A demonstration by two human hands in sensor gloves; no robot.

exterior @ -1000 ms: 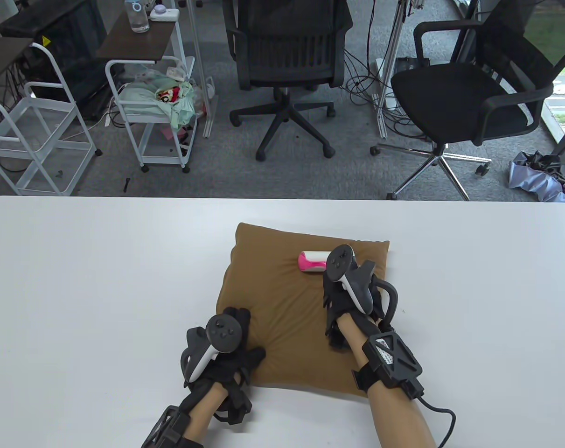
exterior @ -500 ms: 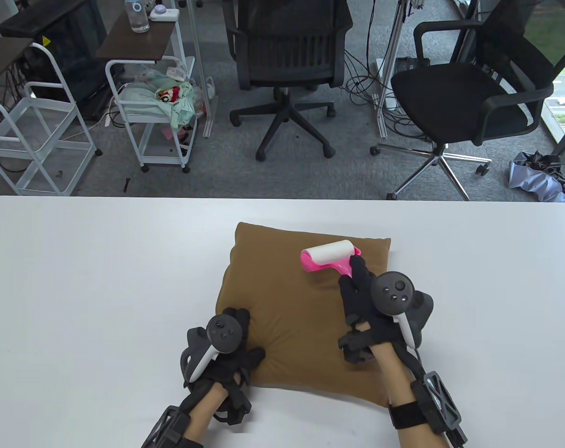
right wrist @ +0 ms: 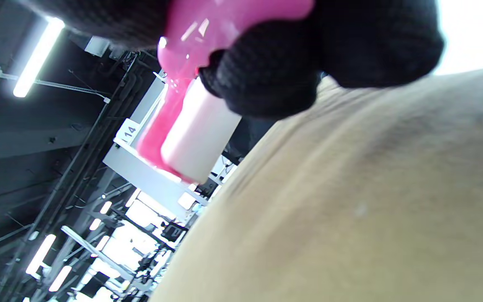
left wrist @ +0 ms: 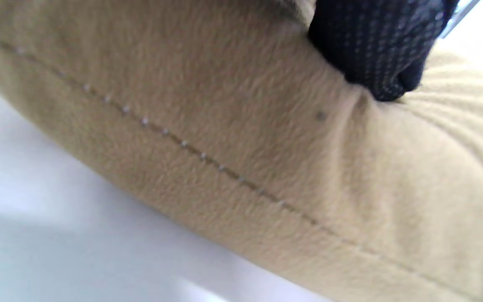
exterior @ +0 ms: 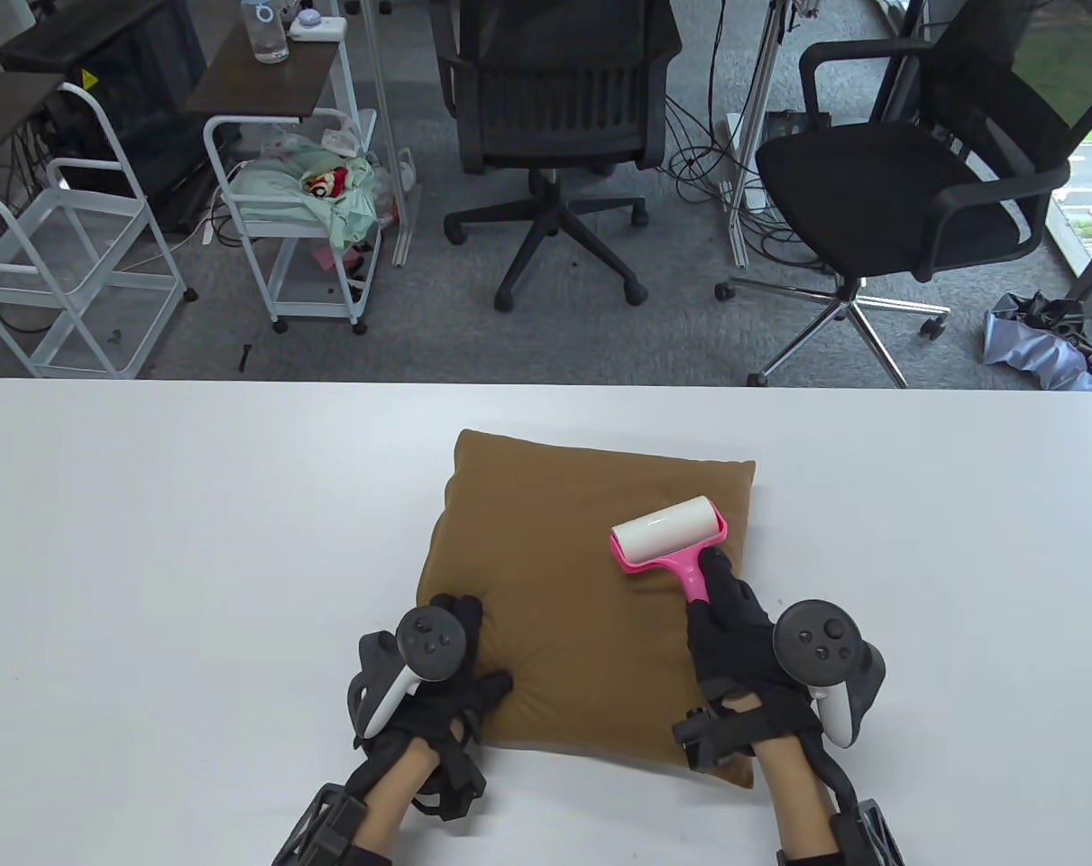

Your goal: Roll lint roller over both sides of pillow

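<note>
A brown square pillow (exterior: 564, 577) lies flat on the white table (exterior: 194, 541). My right hand (exterior: 735, 640) grips the pink handle of a lint roller (exterior: 672, 539), whose white roll lies on the pillow's right part. The right wrist view shows the roller (right wrist: 195, 130) over the pillow's fabric (right wrist: 350, 201). My left hand (exterior: 446, 686) presses down on the pillow's near left corner. In the left wrist view a gloved fingertip (left wrist: 380, 46) dents the fabric (left wrist: 224, 126) above the seam.
Two black office chairs (exterior: 555, 117) (exterior: 906, 180) stand on the floor beyond the table's far edge. White wire carts (exterior: 302, 207) stand at the far left. The pillow sits near the table's middle, with bare tabletop on both sides.
My right hand has pulled the lint roller back toward me across the pillow's right part, from near the far edge to its middle. My left hand has stayed on the near left corner.
</note>
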